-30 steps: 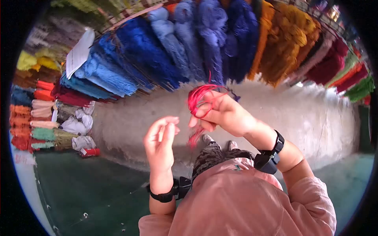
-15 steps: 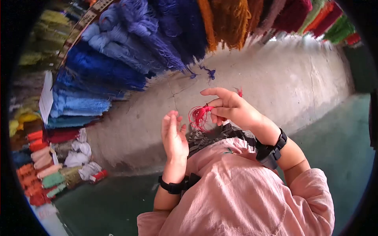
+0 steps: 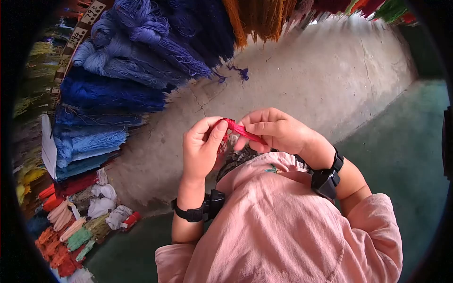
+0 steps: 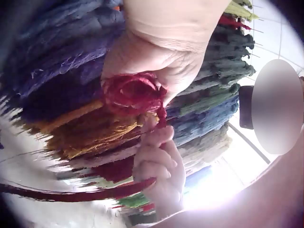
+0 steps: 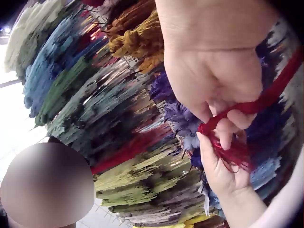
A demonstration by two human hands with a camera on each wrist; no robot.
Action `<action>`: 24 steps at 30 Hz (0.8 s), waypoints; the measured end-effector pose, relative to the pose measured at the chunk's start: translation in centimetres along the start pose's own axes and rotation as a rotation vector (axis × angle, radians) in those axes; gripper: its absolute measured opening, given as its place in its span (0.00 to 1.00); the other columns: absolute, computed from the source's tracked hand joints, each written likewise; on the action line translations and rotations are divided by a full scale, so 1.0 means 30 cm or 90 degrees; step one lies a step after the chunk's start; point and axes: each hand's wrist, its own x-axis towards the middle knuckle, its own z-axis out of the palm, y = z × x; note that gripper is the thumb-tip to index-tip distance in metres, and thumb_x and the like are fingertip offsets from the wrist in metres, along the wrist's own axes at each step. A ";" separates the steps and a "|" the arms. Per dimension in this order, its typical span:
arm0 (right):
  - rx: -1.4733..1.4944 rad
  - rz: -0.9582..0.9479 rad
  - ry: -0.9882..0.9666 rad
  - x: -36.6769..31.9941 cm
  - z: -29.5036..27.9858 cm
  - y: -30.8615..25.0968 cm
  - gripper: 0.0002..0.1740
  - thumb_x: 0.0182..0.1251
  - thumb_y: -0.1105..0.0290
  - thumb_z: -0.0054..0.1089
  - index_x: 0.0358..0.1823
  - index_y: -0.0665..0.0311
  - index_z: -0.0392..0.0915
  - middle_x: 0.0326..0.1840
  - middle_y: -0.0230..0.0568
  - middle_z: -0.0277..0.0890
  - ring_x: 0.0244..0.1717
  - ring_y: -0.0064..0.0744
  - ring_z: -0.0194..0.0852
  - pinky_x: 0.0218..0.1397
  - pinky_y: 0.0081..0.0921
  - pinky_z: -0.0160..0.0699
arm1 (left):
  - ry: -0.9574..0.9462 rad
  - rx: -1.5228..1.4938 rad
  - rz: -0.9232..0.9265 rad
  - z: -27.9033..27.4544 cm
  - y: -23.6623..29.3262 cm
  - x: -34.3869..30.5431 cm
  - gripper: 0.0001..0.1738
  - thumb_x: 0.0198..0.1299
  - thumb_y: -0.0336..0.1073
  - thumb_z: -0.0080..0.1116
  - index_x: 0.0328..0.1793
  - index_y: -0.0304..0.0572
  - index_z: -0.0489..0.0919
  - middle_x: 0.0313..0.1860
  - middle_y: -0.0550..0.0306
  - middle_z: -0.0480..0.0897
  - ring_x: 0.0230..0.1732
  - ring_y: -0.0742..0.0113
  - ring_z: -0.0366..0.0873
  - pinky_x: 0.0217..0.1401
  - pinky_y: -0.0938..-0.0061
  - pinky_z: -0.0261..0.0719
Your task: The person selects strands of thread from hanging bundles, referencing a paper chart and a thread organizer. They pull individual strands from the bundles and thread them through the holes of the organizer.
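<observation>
A bundle of red thread (image 3: 245,132) stretches between both hands in front of the body. My left hand (image 3: 199,150) pinches its gathered end between thumb and forefinger. My right hand (image 3: 285,132) holds the bundle a short way along, with its fingers bent about it. Loose loops (image 4: 130,92) of the thread show below the left palm in the left wrist view. From the right hand a long tail (image 5: 278,88) of red thread runs off, seen in the right wrist view. Part of the bundle is hidden behind the fingers.
Hanks of blue yarn (image 3: 113,92) hang from a numbered rail (image 3: 78,35) at the upper left, with orange-brown hanks (image 3: 264,19) beyond. Folded yarn stacks and white bags (image 3: 101,200) lie lower left. Small dark blue scraps (image 3: 243,73) lie on the grey floor (image 3: 306,75).
My left hand has come up to the red thread and now pinches its end. The right hand stays on the bundle. The head view has turned, shifting the yarn racks leftward.
</observation>
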 end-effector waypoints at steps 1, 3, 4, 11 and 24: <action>-0.007 0.014 -0.003 -0.002 0.001 -0.001 0.10 0.63 0.72 0.45 0.40 0.70 0.70 0.28 0.41 0.75 0.17 0.15 0.59 0.19 0.11 0.58 | -0.020 0.005 0.004 -0.010 0.003 0.004 0.08 0.58 0.32 0.51 0.37 0.33 0.75 0.25 0.67 0.75 0.26 0.84 0.68 0.27 0.87 0.67; -0.019 0.045 -0.011 -0.006 0.005 -0.002 0.10 0.63 0.70 0.46 0.38 0.69 0.73 0.25 0.39 0.75 0.15 0.13 0.55 0.17 0.10 0.54 | -0.036 0.041 0.022 -0.002 0.018 0.006 0.07 0.56 0.30 0.52 0.37 0.33 0.75 0.25 0.64 0.76 0.26 0.80 0.69 0.29 0.85 0.68; -0.043 0.036 -0.006 -0.004 0.003 0.003 0.10 0.63 0.70 0.47 0.37 0.69 0.74 0.24 0.38 0.75 0.14 0.12 0.55 0.16 0.09 0.53 | -0.044 0.060 0.031 0.002 0.020 0.010 0.07 0.56 0.30 0.53 0.37 0.33 0.75 0.26 0.63 0.76 0.26 0.79 0.70 0.30 0.85 0.69; -0.148 -0.071 0.057 -0.009 0.004 0.047 0.08 0.61 0.69 0.52 0.34 0.67 0.76 0.22 0.34 0.75 0.16 0.12 0.56 0.18 0.10 0.54 | 0.131 0.338 0.294 0.018 0.062 -0.037 0.07 0.45 0.23 0.59 0.33 0.33 0.77 0.28 0.55 0.78 0.29 0.66 0.76 0.32 0.79 0.72; -0.313 -0.166 0.058 -0.010 -0.045 0.052 0.05 0.57 0.74 0.55 0.31 0.68 0.77 0.22 0.28 0.73 0.21 0.10 0.62 0.22 0.09 0.57 | 0.086 0.315 0.142 0.104 0.020 -0.042 0.03 0.54 0.26 0.53 0.34 0.33 0.74 0.27 0.59 0.77 0.26 0.75 0.73 0.29 0.83 0.71</action>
